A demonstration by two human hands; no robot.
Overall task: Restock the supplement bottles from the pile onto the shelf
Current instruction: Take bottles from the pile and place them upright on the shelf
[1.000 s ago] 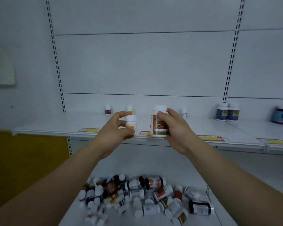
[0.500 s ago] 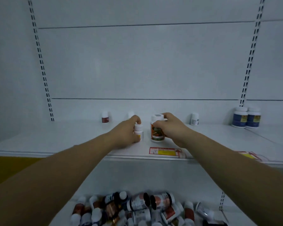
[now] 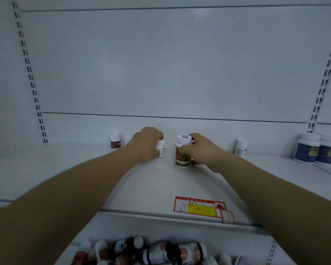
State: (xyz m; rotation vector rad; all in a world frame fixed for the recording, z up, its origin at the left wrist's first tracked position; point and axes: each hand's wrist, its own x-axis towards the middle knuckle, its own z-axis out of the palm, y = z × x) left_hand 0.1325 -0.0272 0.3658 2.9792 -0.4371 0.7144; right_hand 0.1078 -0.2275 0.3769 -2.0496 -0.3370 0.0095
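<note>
Left hand fingers wrapped round small white bottle | right hand fingers clamped on upright orange-label bottle, standing on shelf | pile below both wrists

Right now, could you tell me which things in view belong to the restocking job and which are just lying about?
Part of the job:
- small white bottle, held by the left hand
- orange-labelled bottle, held by the right hand
- shelf
- pile of bottles below
- bottles already standing at the back: red-labelled, white, two blue-labelled jars

Just there:
- price tag on the shelf edge
- slotted uprights
</note>
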